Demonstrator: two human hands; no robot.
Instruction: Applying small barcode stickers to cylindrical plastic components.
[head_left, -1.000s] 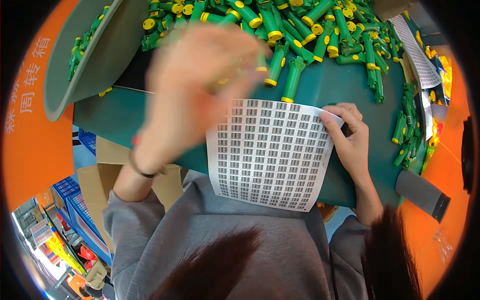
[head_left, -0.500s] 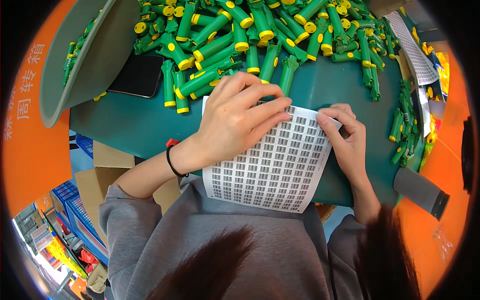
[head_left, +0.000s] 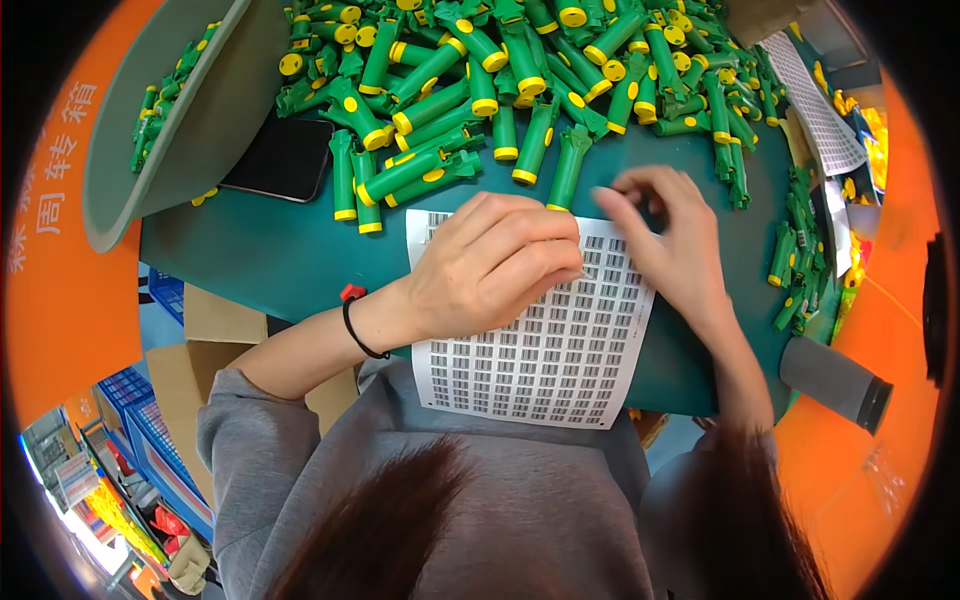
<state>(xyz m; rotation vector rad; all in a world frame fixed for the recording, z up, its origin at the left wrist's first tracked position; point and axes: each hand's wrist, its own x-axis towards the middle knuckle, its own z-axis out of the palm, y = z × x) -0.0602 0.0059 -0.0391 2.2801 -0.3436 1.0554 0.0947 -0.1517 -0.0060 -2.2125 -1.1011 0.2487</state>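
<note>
A white sheet of small printed barcode labels (head_left: 540, 370) lies at the table's near edge, its lower part overhanging towards my lap. Above its upper middle, my left hand (head_left: 495, 265) is closed, thumb and fingertips pinched together. A pale sliver shows at those fingertips, too small to name. My right hand (head_left: 675, 235) is off the sheet's upper right corner, thumb and curled forefinger apart, with nothing seen between them. Just beyond the sheet, between both hands, a green tube with a yellow end (head_left: 571, 168) points towards me.
A heap of similar green tubes (head_left: 430, 120) covers the far table. At left are a black phone (head_left: 280, 155) and a tilted grey-green basin (head_left: 215, 110) with more tubes. To the right stand a grey cylinder (head_left: 835, 382) and another label sheet (head_left: 815, 105). A cardboard box (head_left: 225, 320) sits below left.
My right hand has let go of the sheet's corner and lifted away, its fingers parting. My left hand has moved slightly nearer to me, its fingers drawn into a pinch.
</note>
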